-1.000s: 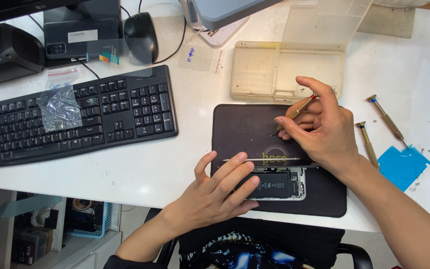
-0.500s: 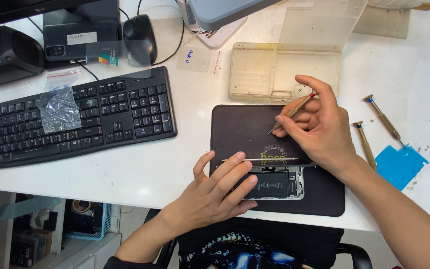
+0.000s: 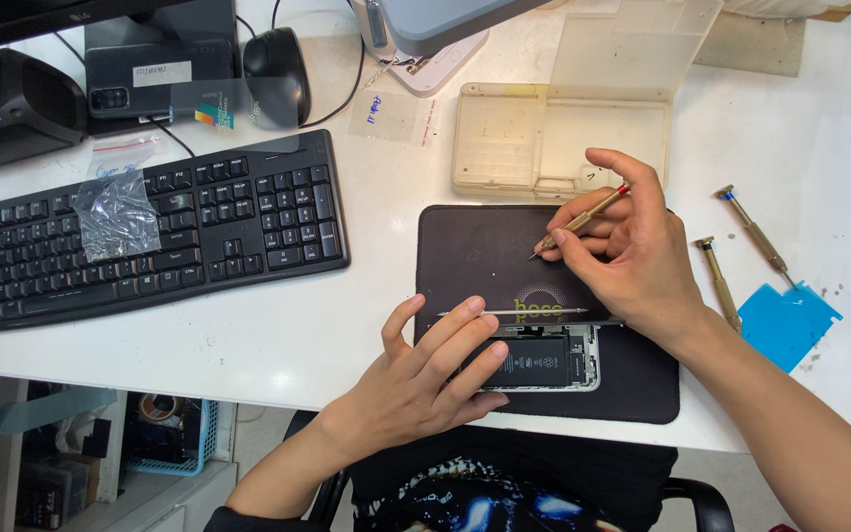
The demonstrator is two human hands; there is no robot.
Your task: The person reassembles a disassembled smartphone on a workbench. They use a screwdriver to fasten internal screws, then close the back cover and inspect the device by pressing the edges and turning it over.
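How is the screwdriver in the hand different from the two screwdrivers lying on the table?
The held screwdriver is pinched in the right hand, tilted over the black mat, and has a red end. The two loose screwdrivers lie flat on the white table beside a blue sheet; one shows a blue end. All three are thin and brass-coloured.

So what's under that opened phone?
The opened phone lies on a dark mat on the white table. The left hand covers its left end, hiding that part.
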